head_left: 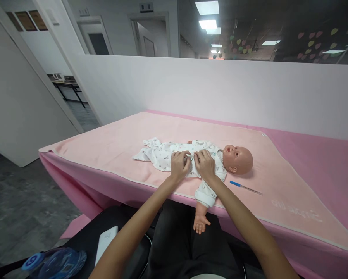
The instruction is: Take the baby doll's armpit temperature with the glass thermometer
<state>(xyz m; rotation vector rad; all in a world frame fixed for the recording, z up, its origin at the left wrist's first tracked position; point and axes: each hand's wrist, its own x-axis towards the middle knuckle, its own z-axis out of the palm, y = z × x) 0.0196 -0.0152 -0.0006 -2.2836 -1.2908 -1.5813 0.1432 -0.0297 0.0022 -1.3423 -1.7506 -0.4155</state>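
A baby doll (240,159) lies on its back on the table, its head to the right and mouth open. It wears a white patterned romper (161,155). Both my hands are at the romper's front, over the doll's belly. My left hand (179,164) has its fingers curled and pinched on the cloth. Close beside it, my right hand (204,162) pinches the romper's front too. What exactly lies between the fingertips is partly hidden. One doll arm, sleeve rolled back, hangs over the table's front edge beneath my right forearm.
A blue-capped pen-like stick (245,187) lies near the doll's head. A peach mat (104,143) covers the pink-clothed table. At lower left, a water bottle (60,263) and a white box-like object (105,240) rest on a black seat. A white wall (220,89) with glass stands behind.
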